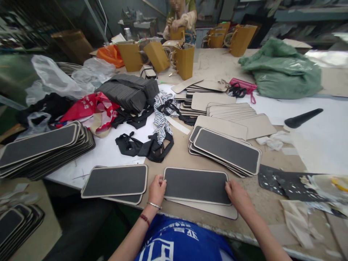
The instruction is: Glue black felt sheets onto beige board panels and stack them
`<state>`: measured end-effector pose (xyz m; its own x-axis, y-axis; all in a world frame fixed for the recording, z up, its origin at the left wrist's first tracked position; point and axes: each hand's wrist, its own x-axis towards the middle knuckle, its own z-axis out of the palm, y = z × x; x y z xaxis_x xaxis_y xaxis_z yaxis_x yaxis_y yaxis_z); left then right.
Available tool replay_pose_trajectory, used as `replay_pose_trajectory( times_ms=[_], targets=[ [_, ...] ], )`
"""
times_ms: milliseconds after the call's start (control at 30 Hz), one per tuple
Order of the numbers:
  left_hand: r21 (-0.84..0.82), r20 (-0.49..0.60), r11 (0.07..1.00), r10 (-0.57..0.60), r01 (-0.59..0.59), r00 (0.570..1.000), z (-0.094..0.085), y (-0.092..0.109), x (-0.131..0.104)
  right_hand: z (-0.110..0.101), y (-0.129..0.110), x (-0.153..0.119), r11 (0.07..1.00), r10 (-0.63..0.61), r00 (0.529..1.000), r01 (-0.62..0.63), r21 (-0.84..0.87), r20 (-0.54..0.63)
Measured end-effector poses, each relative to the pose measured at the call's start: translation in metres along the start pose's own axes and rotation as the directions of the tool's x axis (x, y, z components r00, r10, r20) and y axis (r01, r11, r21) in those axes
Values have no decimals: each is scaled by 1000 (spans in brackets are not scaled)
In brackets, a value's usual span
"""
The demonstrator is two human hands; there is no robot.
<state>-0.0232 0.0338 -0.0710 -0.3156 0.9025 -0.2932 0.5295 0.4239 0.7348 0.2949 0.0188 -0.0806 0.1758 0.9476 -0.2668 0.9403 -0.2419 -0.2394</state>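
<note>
A dark grey rectangular panel with a beige border and rounded corners (196, 185) lies in front of me, over a plain beige panel (206, 209) that sticks out below it. My left hand (157, 190) pinches its left edge. At the right edge, the fingers of my right hand (237, 194) are closed on the same panel. Left of my left hand, two more dark panels (115, 180) lie overlapped near the table edge. Behind my right hand stands a slanted stack of dark bordered panels (227, 149).
Fanned beige panels (233, 112) lie farther back. A tall panel stack (43, 148) is at the left, near black straps (144, 146) and grey blocks (127, 90). A black tool (303, 117) and green bag (282, 70) lie right. Another person (181, 20) works behind mustard-coloured bags (183, 59).
</note>
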Motion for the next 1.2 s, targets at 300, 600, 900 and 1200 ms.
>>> replay_pose_trajectory(
  times_ms=[300, 600, 900, 1200],
  targets=[
    [41, 46, 999, -3, 1, 999, 0, -3, 2, -5, -7, -5, 999, 47, 999, -47, -22, 0],
    [57, 49, 998, -6, 3, 999, -2, -1, 1, -4, -14, -5, 988, 99, 995, -96, -121, 19],
    [-50, 34, 998, -23, 24, 999, 2, -11, 4, -2, -14, -2, 982, 77, 996, -68, -174, 43],
    [-108, 66, 993, -34, 41, 997, 3, -16, 7, 1, -10, -2, 974, 61, 997, -47, -223, 55]
  ],
)
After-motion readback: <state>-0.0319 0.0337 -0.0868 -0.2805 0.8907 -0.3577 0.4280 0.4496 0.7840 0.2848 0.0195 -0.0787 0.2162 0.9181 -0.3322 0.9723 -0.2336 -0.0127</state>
